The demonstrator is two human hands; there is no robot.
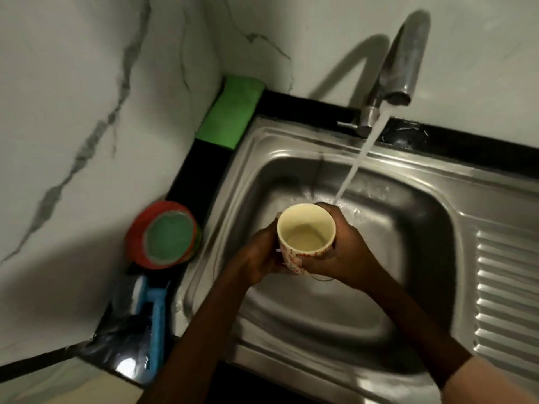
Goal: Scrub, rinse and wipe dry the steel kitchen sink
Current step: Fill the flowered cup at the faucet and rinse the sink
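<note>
Your right hand [344, 243] wraps around the far side of a cream cup [305, 231], fingers curled on its wall, while your left hand [256, 258] grips the near side, thumb against the patterned outside. You hold the cup upright over the sink [408, 217], above the middle of the basin, with a little pale liquid in its bottom. Water [361, 153] runs from the tap [399, 68] at the sink's back rim and falls just behind the cup, past your right fingers, onto the wet basin floor. The ribbed drainboard [507, 287] lies at the sink's right. Left of the sink, on the black counter [198, 176], a green cloth [233, 112] sits in the back corner against the marble wall [73, 112]. Nearer you, also left of the sink, stands a red tub [164, 234] with greenish contents, and closer still a blue brush [156, 322] beside a dark bag [122, 339], blurred.
</note>
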